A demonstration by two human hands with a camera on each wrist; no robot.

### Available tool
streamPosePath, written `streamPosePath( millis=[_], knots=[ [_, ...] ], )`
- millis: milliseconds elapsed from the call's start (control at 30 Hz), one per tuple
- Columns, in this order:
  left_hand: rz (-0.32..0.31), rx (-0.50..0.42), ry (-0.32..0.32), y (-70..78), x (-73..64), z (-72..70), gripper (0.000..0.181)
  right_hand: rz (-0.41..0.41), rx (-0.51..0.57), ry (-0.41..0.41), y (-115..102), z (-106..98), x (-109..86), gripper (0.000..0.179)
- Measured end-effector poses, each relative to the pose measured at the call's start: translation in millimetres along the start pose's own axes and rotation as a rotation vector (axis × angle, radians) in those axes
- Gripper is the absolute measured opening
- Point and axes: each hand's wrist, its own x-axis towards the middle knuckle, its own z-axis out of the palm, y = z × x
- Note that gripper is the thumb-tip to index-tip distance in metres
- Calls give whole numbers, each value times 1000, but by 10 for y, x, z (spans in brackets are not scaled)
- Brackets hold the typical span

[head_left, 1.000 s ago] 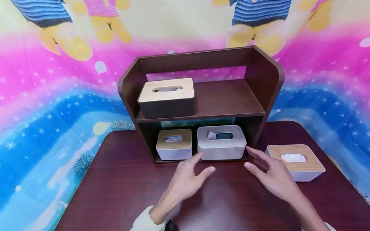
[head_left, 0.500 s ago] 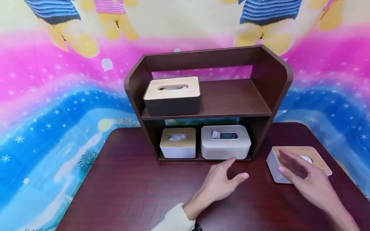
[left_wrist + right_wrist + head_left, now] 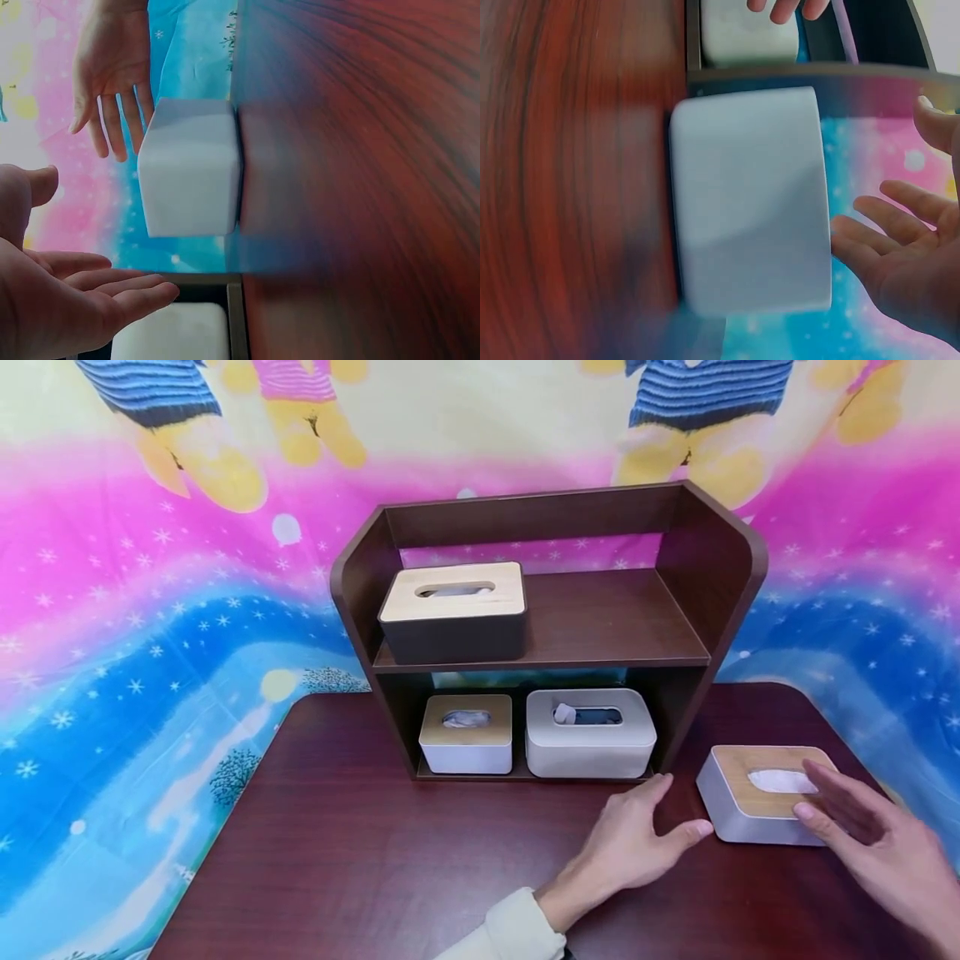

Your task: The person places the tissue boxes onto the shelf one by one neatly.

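A white tissue box with a wooden lid (image 3: pixel 738 793) stands on the table to the right of the shelf, white tissue showing in its slot. My left hand (image 3: pixel 626 843) hovers left of this box, fingers extended and thumb apart, holding nothing. At the box's right side is my right hand (image 3: pixel 885 843), its fingers loosely extended and overlapping the lid's right end in the head view. The left wrist view shows the box (image 3: pixel 191 172) between both hands. In the right wrist view, my right fingertips lie right by the lid edge of the box (image 3: pixel 750 202).
A dark brown two-tier shelf (image 3: pixel 607 660) stands at the back of the table (image 3: pixel 360 860). On its upper tier is a black tissue box with a pale wooden lid (image 3: pixel 453 635). Below sit a smaller wood-topped tissue box (image 3: pixel 465 758) and a light grey tissue box (image 3: pixel 588 760).
Both hands have moved right, from around the light grey tissue box on the lower tier to either side of the wood-topped box on the table. The boxes stay where they were.
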Motion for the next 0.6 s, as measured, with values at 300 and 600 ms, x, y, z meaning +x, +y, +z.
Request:
streamPosePath(
  millis=[300, 600],
  knots=[
    [-27, 9, -35, 157, 179, 291, 74, 107, -52, 84, 337, -134, -78, 79],
    [-66, -33, -58, 256, 279, 477, 91, 207, -101, -72, 606, -191, 0, 97]
  ],
)
